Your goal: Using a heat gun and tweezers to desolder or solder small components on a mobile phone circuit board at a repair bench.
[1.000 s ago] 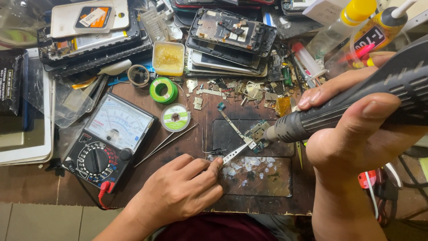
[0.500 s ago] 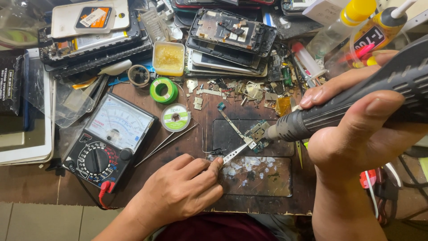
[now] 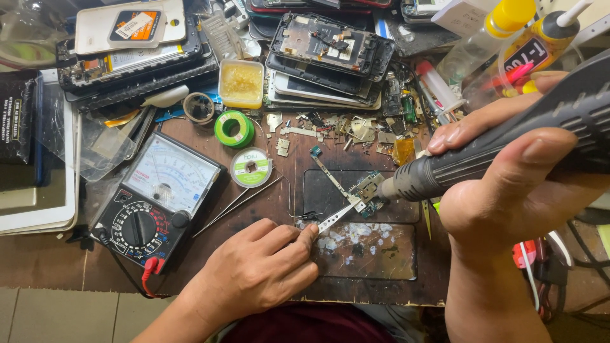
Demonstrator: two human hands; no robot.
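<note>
My right hand (image 3: 508, 184) grips a dark hot-air tool (image 3: 502, 152), its metal nozzle aimed at a small green circuit board (image 3: 365, 189) on the brown work mat (image 3: 267, 197). My left hand (image 3: 260, 270) rests on the mat and pinches tweezers (image 3: 333, 217), whose tips touch the board's lower left edge. A thin flex strip (image 3: 327, 171) runs up and left from the board.
An analog multimeter (image 3: 155, 200) with red and black leads lies left. Solder wick spools (image 3: 251, 167), a flux tub (image 3: 240, 82), spare tweezers (image 3: 238, 202), stacked opened phones (image 3: 330, 47), glue bottles (image 3: 527, 44) and scattered small parts crowd the back.
</note>
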